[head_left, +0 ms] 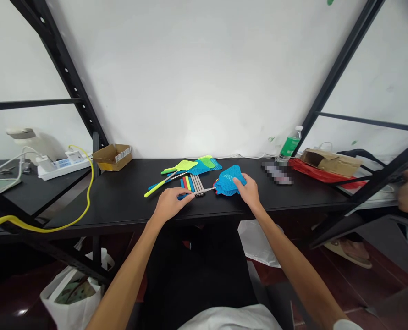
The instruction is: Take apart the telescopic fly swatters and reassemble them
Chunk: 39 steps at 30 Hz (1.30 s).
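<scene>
Head view: landmark = row of coloured handles (186,184). Left hand (169,202) just in front of it, fingers narrow, pinching silver rod (206,190) near its blue grip end. Right hand (248,190) right of the row, thumb and fingers closed on blue mesh swatter heads (229,179), which look stacked; exact count can't tell. Green mesh swatter head (185,165) lies behind the row. Handling, my judgement: keep the rod in line with its head, steady it close to the joint, move both hands together, grip mesh lightly so it doesn't crease, stay off the neighbouring rods.
</scene>
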Each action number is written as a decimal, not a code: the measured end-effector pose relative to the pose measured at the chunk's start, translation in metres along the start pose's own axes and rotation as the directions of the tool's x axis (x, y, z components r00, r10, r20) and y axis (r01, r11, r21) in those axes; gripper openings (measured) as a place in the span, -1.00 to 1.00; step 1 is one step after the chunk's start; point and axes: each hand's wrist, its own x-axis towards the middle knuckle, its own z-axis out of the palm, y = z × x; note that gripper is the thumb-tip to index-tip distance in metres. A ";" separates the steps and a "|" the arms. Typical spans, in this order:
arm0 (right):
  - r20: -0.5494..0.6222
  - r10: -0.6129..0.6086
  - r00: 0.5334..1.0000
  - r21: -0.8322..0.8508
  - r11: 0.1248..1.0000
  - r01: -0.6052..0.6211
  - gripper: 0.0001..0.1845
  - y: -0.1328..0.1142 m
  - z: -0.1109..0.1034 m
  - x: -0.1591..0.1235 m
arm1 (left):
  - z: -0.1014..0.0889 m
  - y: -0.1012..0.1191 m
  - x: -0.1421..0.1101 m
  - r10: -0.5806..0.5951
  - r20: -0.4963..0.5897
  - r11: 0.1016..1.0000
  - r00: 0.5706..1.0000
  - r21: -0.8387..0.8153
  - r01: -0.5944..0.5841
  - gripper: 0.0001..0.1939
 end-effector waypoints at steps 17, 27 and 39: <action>0.198 0.184 0.963 0.660 0.701 -0.270 -0.65 -0.011 0.005 -0.006 | 0.002 -0.003 0.001 -0.012 -0.029 1.000 1.000 0.026 0.013 -0.61; 0.226 0.164 0.960 0.645 0.714 -0.273 -0.60 -0.009 0.006 -0.006 | 0.002 -0.002 0.001 -0.002 -0.044 0.999 0.999 0.039 0.003 -0.58; 0.197 0.169 0.966 0.653 0.712 -0.258 -0.49 -0.004 0.008 -0.005 | 0.002 -0.002 0.001 -0.005 -0.046 1.000 0.999 0.030 0.007 -0.63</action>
